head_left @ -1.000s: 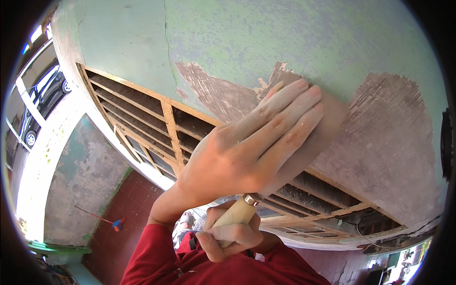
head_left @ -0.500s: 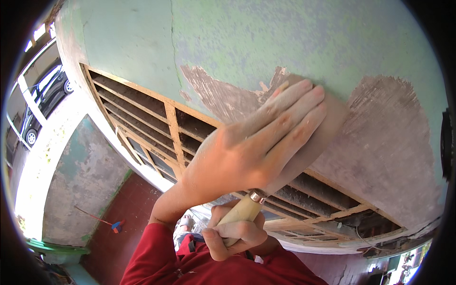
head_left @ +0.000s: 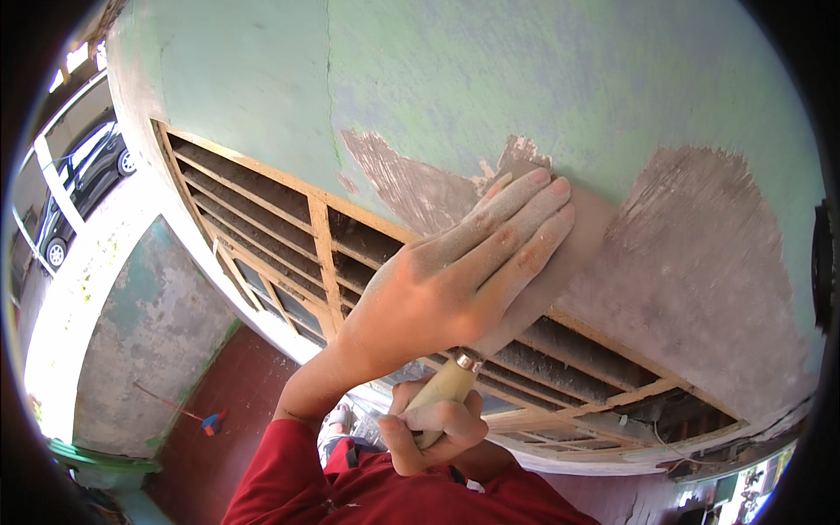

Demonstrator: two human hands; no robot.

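Note:
My right hand (head_left: 442, 429) is closed around the pale wooden handle of a wide-bladed scraper (head_left: 453, 385). The grey blade rises from a metal collar and lies against the green painted wall (head_left: 420, 70). Along the blade my left hand (head_left: 455, 276) lies flat, fingers stretched out and close together, whitish with dust. Part of the blade is hidden under it. Bare grey-brown patches with ragged edges show on both sides of the blade, the larger patch (head_left: 709, 236) to the right.
Below the patches runs a wooden slatted vent grille (head_left: 319, 241) with dark gaps. A loose wire (head_left: 678, 444) hangs at its right end. At the lower left are a low peeling wall (head_left: 149, 332), a red floor (head_left: 227, 394) and a blue-headed broom (head_left: 210, 423). A dark car (head_left: 83, 188) stands beyond.
Both hands and the scraper have moved a little to the left and downward along the wall. My grip on the handle and the flat left hand on the blade stay the same.

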